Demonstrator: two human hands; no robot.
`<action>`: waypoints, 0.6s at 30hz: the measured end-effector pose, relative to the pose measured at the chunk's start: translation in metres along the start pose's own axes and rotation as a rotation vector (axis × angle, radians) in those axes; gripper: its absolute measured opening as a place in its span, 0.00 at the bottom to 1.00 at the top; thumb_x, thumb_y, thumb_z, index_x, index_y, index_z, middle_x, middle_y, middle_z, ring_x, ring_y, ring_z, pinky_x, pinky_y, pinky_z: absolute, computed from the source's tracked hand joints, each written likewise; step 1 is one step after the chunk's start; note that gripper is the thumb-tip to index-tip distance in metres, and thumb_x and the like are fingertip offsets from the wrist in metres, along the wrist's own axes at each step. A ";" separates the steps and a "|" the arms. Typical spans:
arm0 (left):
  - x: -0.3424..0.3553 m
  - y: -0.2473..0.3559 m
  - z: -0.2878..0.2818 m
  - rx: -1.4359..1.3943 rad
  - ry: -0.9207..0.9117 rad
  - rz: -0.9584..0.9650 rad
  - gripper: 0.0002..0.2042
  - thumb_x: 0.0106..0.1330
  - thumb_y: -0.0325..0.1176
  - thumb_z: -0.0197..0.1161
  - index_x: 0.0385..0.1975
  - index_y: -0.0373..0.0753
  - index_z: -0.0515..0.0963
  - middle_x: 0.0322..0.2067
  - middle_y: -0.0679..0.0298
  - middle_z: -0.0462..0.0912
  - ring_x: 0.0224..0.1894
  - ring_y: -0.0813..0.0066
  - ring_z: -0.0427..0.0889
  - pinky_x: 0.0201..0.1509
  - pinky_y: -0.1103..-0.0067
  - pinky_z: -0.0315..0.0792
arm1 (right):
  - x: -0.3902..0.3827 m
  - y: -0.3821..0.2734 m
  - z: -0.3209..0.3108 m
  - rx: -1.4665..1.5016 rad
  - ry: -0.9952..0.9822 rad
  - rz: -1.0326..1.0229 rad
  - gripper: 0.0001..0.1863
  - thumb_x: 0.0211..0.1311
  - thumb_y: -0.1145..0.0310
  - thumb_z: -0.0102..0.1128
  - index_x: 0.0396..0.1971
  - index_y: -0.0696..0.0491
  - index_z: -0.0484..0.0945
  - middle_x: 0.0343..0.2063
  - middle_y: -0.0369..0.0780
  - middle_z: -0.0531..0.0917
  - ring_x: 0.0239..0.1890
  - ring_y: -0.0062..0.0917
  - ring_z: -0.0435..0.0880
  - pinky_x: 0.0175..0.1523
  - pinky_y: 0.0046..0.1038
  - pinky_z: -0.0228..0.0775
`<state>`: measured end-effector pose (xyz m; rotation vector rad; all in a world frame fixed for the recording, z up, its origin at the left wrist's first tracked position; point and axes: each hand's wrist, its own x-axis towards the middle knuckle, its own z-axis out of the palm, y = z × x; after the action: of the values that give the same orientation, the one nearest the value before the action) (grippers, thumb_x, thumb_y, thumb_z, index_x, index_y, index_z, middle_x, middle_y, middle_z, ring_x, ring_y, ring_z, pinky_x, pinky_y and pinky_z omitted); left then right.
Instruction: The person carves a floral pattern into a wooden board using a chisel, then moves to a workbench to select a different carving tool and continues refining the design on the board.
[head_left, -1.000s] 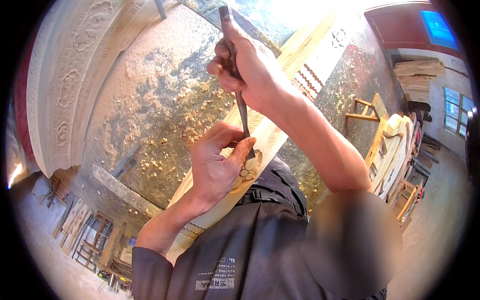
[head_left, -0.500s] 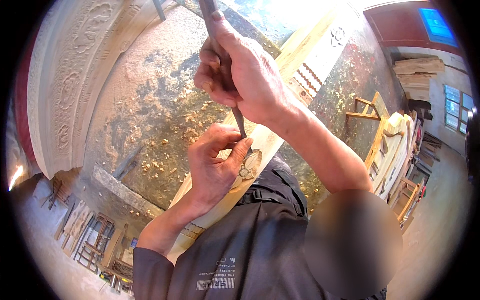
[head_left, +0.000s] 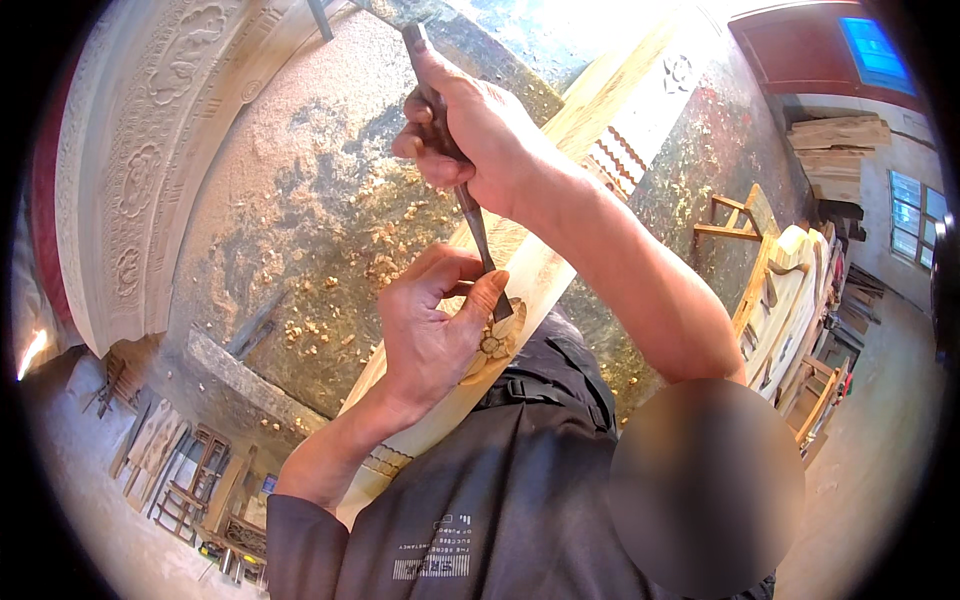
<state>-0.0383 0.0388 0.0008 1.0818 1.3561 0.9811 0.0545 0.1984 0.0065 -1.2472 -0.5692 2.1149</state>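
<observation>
A long pale wooden beam (head_left: 540,265) lies diagonally beneath my hands, with zigzag notches toward its far part. My right hand (head_left: 460,130) is closed round the handle of a dark chisel (head_left: 477,230), thumb along the upper end. Its narrow blade rests on a carved flower relief (head_left: 496,345) in the beam. My left hand (head_left: 430,335) grips the chisel low down, thumb and fingers at the shaft just above the cutting end, beside the carving.
Pale shavings (head_left: 300,330) are scattered over the dusty surface behind the beam. A large carved panel (head_left: 135,180) stands at left. On the right are a small wooden frame (head_left: 730,232), a bench of tools and timber (head_left: 785,280), and stacked boards (head_left: 830,150).
My right hand shifted up-left half a second ago and has since moved slightly back down, tilting the chisel. Both hands still hold it at the carving.
</observation>
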 end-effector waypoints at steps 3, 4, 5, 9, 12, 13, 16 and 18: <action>0.000 0.000 0.001 -0.047 0.018 -0.016 0.04 0.70 0.22 0.71 0.36 0.27 0.85 0.33 0.62 0.83 0.34 0.82 0.85 0.37 0.81 0.81 | -0.005 -0.002 0.003 -0.022 -0.017 -0.052 0.32 0.81 0.39 0.51 0.25 0.53 0.70 0.21 0.45 0.81 0.13 0.19 0.66 0.17 0.24 0.51; -0.001 -0.003 0.002 -0.051 0.021 -0.026 0.03 0.70 0.22 0.71 0.36 0.27 0.85 0.34 0.63 0.83 0.34 0.82 0.85 0.37 0.81 0.81 | -0.007 -0.003 0.005 -0.051 -0.038 -0.082 0.32 0.81 0.39 0.51 0.25 0.52 0.70 0.21 0.45 0.80 0.13 0.19 0.67 0.17 0.24 0.51; -0.002 -0.005 0.002 -0.054 0.024 -0.036 0.03 0.70 0.21 0.71 0.36 0.27 0.85 0.34 0.63 0.83 0.35 0.82 0.85 0.37 0.81 0.81 | -0.009 -0.003 0.006 -0.080 -0.058 -0.112 0.32 0.81 0.39 0.51 0.25 0.52 0.70 0.20 0.44 0.80 0.14 0.20 0.67 0.17 0.24 0.51; -0.002 -0.006 0.003 -0.111 0.036 -0.058 0.03 0.70 0.21 0.71 0.36 0.27 0.84 0.33 0.63 0.83 0.34 0.81 0.85 0.36 0.82 0.81 | -0.016 -0.002 0.010 -0.091 -0.066 -0.131 0.31 0.82 0.41 0.51 0.24 0.52 0.68 0.18 0.41 0.77 0.15 0.20 0.71 0.17 0.24 0.53; -0.003 -0.006 0.001 -0.046 0.020 -0.018 0.03 0.71 0.21 0.70 0.37 0.29 0.83 0.34 0.65 0.83 0.35 0.83 0.85 0.39 0.82 0.81 | -0.019 -0.001 0.009 -0.037 -0.110 -0.189 0.31 0.82 0.41 0.51 0.24 0.52 0.68 0.18 0.42 0.77 0.14 0.20 0.70 0.17 0.24 0.52; -0.004 -0.005 0.000 -0.037 0.007 -0.016 0.03 0.71 0.22 0.70 0.38 0.30 0.83 0.34 0.67 0.83 0.37 0.84 0.85 0.41 0.82 0.81 | -0.019 -0.001 0.008 -0.039 -0.126 -0.183 0.31 0.82 0.41 0.51 0.24 0.52 0.68 0.19 0.42 0.78 0.14 0.20 0.70 0.17 0.24 0.52; -0.004 -0.004 0.000 -0.013 -0.009 -0.019 0.03 0.71 0.23 0.71 0.39 0.32 0.83 0.35 0.68 0.84 0.37 0.85 0.84 0.43 0.83 0.81 | -0.021 -0.002 0.005 -0.031 -0.145 -0.161 0.30 0.82 0.42 0.51 0.25 0.52 0.69 0.19 0.43 0.79 0.14 0.19 0.68 0.18 0.24 0.53; -0.003 -0.003 0.000 -0.020 -0.002 -0.041 0.04 0.71 0.22 0.71 0.38 0.31 0.83 0.34 0.66 0.84 0.35 0.84 0.84 0.40 0.82 0.80 | -0.017 -0.002 0.001 -0.006 -0.123 -0.131 0.30 0.82 0.42 0.51 0.26 0.52 0.70 0.20 0.44 0.80 0.14 0.18 0.67 0.18 0.23 0.53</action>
<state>-0.0382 0.0351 -0.0018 1.0354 1.3595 0.9616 0.0607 0.1877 0.0188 -1.0588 -0.6916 2.0908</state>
